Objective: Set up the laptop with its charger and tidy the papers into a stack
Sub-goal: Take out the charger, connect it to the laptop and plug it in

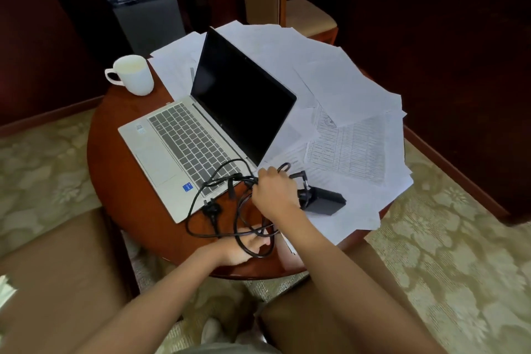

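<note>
As R hand (274, 191) grips cable (230, 178), laptop (184, 138) diagonal

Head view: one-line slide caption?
Left hand and right hand hold the charger cable by the open laptop; papers scattered over the table.

Left of the open silver laptop (184, 149), a strip of bare wood on the round reddish-brown table (115, 181) runs free to the rim. The white ceramic mug (135, 75) stands beyond the laptop's far left corner, apart from it. The laptop's upright black screen (244, 95) bars a reach to the loose white paper sheets (330, 80) that cover the table behind and right of the laptop. Loops of black charger cable (230, 179) sprawl over the laptop's near right corner and the wood in front; the black power brick (324, 200) lies just right, on the papers.
</note>
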Action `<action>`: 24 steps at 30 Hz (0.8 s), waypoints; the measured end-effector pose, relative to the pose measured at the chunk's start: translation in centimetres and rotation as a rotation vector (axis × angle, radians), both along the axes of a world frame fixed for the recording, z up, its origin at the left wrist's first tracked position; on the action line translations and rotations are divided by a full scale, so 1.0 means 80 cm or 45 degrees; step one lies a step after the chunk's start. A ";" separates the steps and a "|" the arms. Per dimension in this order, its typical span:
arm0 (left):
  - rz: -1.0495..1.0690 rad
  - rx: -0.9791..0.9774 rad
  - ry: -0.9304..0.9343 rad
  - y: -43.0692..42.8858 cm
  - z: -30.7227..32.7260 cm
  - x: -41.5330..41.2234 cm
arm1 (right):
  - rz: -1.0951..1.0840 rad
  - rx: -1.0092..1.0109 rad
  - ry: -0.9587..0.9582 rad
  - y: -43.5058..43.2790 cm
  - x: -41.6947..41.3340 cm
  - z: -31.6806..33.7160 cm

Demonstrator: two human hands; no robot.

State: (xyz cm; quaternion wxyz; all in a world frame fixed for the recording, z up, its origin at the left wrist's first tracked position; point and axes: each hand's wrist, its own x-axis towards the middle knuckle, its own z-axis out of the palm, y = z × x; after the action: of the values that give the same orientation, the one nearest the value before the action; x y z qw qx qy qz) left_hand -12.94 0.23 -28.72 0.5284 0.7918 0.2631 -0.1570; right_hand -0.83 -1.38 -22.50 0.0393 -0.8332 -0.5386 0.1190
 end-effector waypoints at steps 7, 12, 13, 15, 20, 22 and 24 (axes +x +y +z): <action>0.404 -0.153 -0.202 0.019 -0.017 -0.014 | -0.044 0.016 0.253 0.020 0.008 -0.016; 0.242 -0.282 0.210 0.049 0.005 -0.018 | -0.117 0.039 0.340 0.028 0.020 -0.017; 0.140 -0.256 0.301 0.056 0.012 -0.019 | -0.143 0.041 0.340 0.030 0.022 -0.015; -0.044 -0.232 0.437 0.070 0.037 -0.020 | -0.180 0.009 0.310 0.033 0.026 -0.009; -0.090 -0.237 0.365 0.115 0.098 -0.025 | -0.133 -0.082 0.118 0.036 0.031 -0.001; 0.143 -0.068 0.019 0.131 0.105 -0.016 | -0.154 -0.042 0.095 0.039 0.027 0.002; 0.301 0.254 -0.217 0.142 0.097 -0.003 | -0.209 0.037 0.120 0.042 0.024 0.005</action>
State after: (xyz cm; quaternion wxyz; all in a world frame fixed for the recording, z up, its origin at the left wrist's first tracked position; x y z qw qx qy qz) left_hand -13.15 11.55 -20.93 0.4824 0.8143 0.3229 0.0006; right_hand 1.11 1.95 -22.08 0.0862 -0.8675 -0.4676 0.1466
